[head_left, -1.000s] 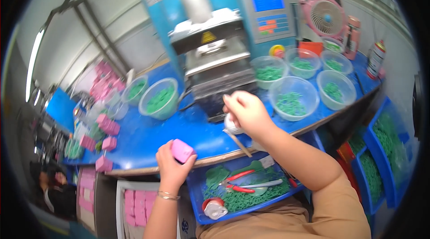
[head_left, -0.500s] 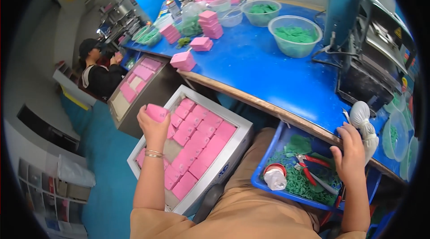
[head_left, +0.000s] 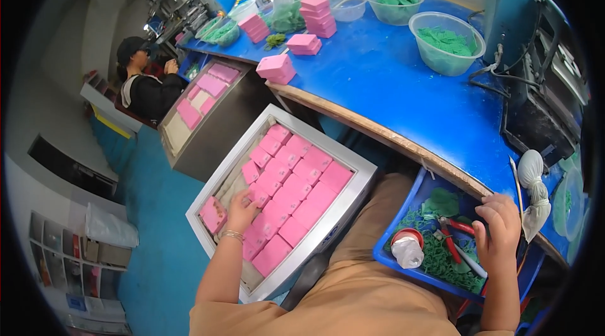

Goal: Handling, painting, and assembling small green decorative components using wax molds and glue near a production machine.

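My left hand [head_left: 241,211] is down among the pink blocks in a white-framed box [head_left: 365,166], its fingers curled on one pink block [head_left: 258,196]. Beside it, against the box's left side, lies a pink block with brown specks on its upper face [head_left: 213,215]. Rows of pink blocks [head_left: 291,192] cover much of the box. My right hand [head_left: 500,222] rests by the wooden table edge, fingers loosely bent and thumb apart, with nothing visible in it. Below it sits a blue tray [head_left: 381,248] with green scraps, red-handled pliers [head_left: 450,241] and a plastic-wrapped item [head_left: 407,251].
The blue table [head_left: 372,77] carries pink block stacks [head_left: 317,16], bowls of green pieces [head_left: 447,46] and a dark machine [head_left: 542,103]. A grey cloth bundle [head_left: 533,185] lies near its right edge. A co-worker [head_left: 148,90] sits at far left beside another box of pink blocks [head_left: 213,85].
My left hand, which held a pink block raised at the box's far-left side, has come down among the blocks. A speckled block now lies at the left side. My right hand's fingers have curled more.
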### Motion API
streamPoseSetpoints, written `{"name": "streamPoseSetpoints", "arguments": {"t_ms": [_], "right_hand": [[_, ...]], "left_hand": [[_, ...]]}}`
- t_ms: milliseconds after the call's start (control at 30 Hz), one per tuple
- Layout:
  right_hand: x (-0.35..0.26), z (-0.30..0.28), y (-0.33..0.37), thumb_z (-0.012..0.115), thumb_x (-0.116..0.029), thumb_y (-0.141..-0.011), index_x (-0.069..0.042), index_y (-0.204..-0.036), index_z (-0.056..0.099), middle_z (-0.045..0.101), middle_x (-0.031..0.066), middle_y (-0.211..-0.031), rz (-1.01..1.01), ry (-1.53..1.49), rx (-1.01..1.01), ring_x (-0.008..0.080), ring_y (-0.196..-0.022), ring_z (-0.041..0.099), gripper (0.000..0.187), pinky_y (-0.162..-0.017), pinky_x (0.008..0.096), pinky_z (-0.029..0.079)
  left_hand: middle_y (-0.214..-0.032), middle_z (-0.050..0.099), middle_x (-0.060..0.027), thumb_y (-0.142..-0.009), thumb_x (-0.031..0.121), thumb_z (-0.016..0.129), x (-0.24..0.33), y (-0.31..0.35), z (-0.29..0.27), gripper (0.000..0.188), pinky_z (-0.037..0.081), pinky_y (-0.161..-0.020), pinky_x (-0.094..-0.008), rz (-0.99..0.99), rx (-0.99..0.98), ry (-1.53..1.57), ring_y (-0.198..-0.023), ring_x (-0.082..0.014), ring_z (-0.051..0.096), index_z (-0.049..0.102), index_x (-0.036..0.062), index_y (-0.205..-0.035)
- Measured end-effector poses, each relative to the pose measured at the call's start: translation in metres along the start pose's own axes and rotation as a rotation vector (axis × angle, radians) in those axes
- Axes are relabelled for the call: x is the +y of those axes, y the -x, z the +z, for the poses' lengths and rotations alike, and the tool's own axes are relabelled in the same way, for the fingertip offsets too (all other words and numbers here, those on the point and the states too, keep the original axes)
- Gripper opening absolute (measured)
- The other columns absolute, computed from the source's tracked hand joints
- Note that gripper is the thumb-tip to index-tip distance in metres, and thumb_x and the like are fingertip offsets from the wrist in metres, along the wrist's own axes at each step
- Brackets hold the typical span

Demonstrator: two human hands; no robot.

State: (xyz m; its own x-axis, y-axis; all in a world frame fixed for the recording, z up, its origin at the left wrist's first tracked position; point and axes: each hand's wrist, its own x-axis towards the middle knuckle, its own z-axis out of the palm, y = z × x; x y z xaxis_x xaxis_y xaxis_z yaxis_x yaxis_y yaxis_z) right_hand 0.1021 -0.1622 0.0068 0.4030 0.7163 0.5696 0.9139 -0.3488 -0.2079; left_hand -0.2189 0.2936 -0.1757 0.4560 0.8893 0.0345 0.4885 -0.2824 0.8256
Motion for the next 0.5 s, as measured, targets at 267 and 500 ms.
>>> {"name": "streamPoseSetpoints", "arguments": {"t_ms": [267, 500], "right_hand": [[-0.022, 0.015, 0.001, 0.067, -0.016, -0.070, -0.002, -0.080, 0.059, 0.058, 0.0115, -0.077, -0.091, -0.162, 0.003, 0.0305, -0.075, 0.059, 0.019, -0.066, 0.0399, 0.045], [-0.024, 0.021, 0.003, 0.070, -0.013, -0.066, -0.004, -0.081, 0.059, 0.060, 0.0105, -0.076, -0.115, -0.173, 0.006, 0.0279, -0.072, 0.060, 0.021, -0.063, 0.0382, 0.046]], "left_hand": [[-0.104, 0.060, -0.0209, -0.067, 0.022, 0.078, 0.025, -0.004, -0.066, 0.057, 0.049, -0.083, -0.0360, 0.070, -0.238, -1.154, -0.098, -0.0325, 0.058, 0.055, -0.0005, -0.114], [-0.098, 0.061, -0.0214, -0.061, 0.018, 0.082, 0.095, 0.012, -0.048, 0.056, 0.049, -0.077, -0.0370, -0.192, -0.313, -0.723, -0.089, -0.0331, 0.061, 0.051, -0.0038, -0.102]]}}
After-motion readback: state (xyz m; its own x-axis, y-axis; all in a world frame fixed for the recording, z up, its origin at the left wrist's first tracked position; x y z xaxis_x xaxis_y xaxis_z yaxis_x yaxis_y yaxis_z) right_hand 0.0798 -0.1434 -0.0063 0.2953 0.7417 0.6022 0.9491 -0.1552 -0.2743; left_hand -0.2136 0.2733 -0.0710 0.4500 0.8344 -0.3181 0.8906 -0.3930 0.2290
